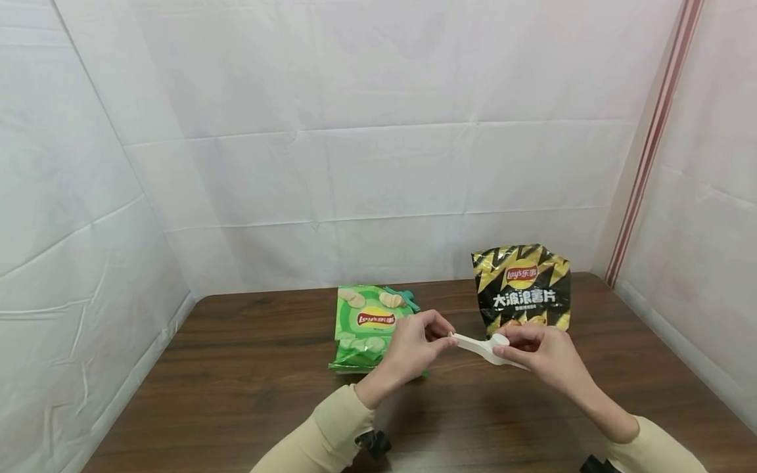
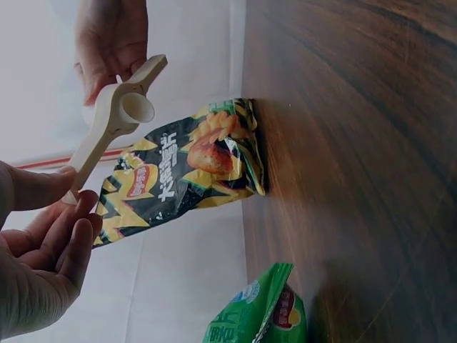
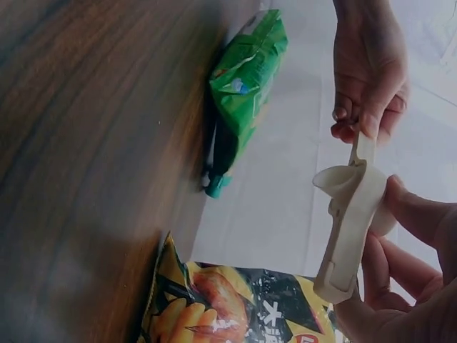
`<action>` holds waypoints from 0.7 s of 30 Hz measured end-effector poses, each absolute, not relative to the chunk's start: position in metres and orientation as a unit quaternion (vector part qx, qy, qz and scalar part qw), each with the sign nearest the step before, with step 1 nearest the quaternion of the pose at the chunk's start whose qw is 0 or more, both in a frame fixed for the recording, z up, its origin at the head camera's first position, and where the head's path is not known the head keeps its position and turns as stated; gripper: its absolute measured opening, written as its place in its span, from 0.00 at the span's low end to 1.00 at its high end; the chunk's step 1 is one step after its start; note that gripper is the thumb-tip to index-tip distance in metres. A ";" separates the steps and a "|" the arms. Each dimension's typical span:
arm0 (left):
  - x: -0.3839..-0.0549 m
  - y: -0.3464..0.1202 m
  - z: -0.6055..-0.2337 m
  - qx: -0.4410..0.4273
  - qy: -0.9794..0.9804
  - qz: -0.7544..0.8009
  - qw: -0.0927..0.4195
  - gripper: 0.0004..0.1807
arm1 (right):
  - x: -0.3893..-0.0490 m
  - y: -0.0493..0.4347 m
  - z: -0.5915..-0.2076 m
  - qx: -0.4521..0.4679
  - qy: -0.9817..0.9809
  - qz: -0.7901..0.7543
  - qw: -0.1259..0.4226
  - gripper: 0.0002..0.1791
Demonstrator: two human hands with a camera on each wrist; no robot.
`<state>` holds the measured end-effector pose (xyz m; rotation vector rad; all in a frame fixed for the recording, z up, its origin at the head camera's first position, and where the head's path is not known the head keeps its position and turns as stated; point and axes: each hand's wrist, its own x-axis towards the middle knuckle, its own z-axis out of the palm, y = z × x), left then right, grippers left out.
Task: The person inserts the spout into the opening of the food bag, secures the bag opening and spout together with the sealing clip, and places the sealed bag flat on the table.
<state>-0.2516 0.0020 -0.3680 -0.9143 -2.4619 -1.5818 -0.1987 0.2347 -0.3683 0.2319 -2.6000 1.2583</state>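
A white bag clip with a round pour spout (image 1: 478, 346) is held between the two hands, in front of the chip bags. My left hand (image 1: 412, 345) pinches one end of it between thumb and fingertips. Thumb and fingers of my right hand (image 1: 547, 355) grip it around the round spout. In the left wrist view, the hollow mouth of the spout (image 2: 137, 107) faces the table side. The clip's long bar (image 3: 346, 243) runs past the right fingers in the right wrist view. Just behind the right hand stands a black and yellow chip bag (image 1: 523, 295).
A green chip bag (image 1: 355, 328) lies behind the left hand, with a teal clip (image 1: 409, 299) at its far right corner. The brown wooden table (image 1: 236, 368) is bordered by white cloth walls (image 1: 384, 164) at the back and both sides.
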 end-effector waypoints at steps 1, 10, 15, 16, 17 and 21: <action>-0.251 0.002 -0.368 -0.299 -0.803 -0.515 0.038 0.04 | -0.198 0.234 -0.369 0.079 -0.892 0.427 0.127 0.13; -0.248 0.004 -0.369 -0.310 -0.819 -0.478 0.068 0.05 | -0.194 0.230 -0.373 0.069 -0.895 0.414 0.152 0.13; -0.249 0.003 -0.368 -0.328 -0.831 -0.440 0.091 0.05 | -0.193 0.229 -0.373 0.049 -0.900 0.408 0.142 0.15; -0.249 0.003 -0.368 -0.331 -0.830 -0.439 0.096 0.05 | -0.192 0.228 -0.373 0.046 -0.901 0.406 0.142 0.16; -0.249 0.003 -0.368 -0.334 -0.827 -0.440 0.099 0.05 | -0.192 0.228 -0.373 0.044 -0.902 0.406 0.143 0.16; -0.247 0.002 -0.370 -0.337 -0.819 -0.450 0.114 0.05 | -0.191 0.228 -0.373 0.039 -0.903 0.402 0.144 0.16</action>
